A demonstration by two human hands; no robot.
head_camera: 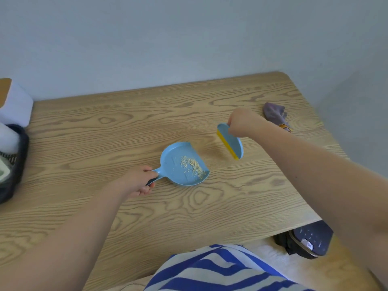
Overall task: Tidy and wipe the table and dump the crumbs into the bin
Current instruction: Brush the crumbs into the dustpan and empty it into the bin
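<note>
Table: wood-grain top against a pale wall.
Left hand: curled round the dustpan handle; crumbs inside.
Right hand: grips the brush, apart from the pan.
Cloth: crumpled behind the right hand.
Basket: at the table's left edge.

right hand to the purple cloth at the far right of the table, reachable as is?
Probably yes, but not free-handed. The cloth lies just beyond the right hand with nothing between them. That hand's grip is taken by the brush, so it would have to put it down first.
</note>
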